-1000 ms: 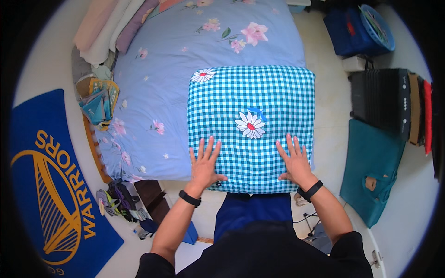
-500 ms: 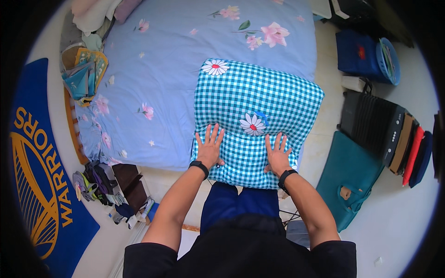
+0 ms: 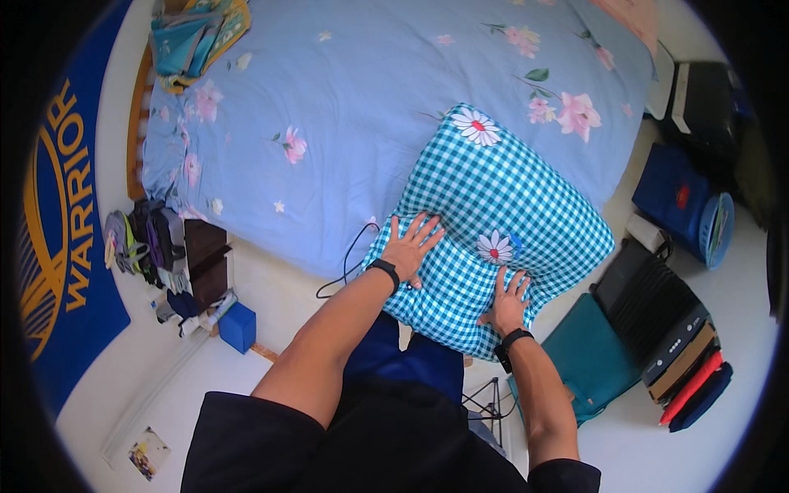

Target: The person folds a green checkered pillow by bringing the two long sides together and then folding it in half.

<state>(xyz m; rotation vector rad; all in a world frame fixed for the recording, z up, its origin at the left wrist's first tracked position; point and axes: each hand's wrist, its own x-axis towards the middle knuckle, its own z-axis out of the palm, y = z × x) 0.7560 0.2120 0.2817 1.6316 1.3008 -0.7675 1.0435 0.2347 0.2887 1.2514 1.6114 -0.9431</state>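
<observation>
A teal-and-white checked pillow [image 3: 538, 201] with large white daisies lies at the near edge of the bed, part of it extending past that edge toward my legs. My left hand [image 3: 409, 250] rests flat on its near left part, fingers spread. On the near right part lies my right hand [image 3: 508, 306], also open, palm down and fingers apart. The pillow dips between a puffy far half and the near half under my hands. A small blue patch [image 3: 516, 244] shows beside the middle daisy. Neither hand grips the fabric.
The bed [image 3: 329, 99] has a blue floral cover. A thin black cable [image 3: 349, 261] loops left of the pillow. At right stand a teal flat case [image 3: 588, 353], a black ridged case [image 3: 649, 304] and a blue basket [image 3: 717, 232]. Bags [image 3: 156, 238] hang at left.
The view has turned, so the bed and pillow now appear tilted clockwise, with the pillow further right. Both hands remain flat on it. The black cable beside the pillow has come into sight.
</observation>
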